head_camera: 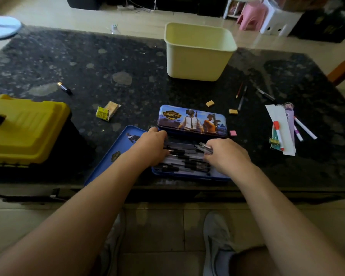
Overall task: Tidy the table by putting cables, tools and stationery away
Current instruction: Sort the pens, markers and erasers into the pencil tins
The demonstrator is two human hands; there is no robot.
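Now L hand [151, 148] & R hand [227, 154] grip pens [185, 158] over dark speckled table [88, 62].

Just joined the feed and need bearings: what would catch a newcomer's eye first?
The left hand and right hand grip a heap of pens in the open blue pencil case at the near edge of the table. Behind stands a pale yellow tub; a yellow toolbox sits far left.

Left hand [150, 145] and right hand [226, 154] partly hide the pens [184, 156].
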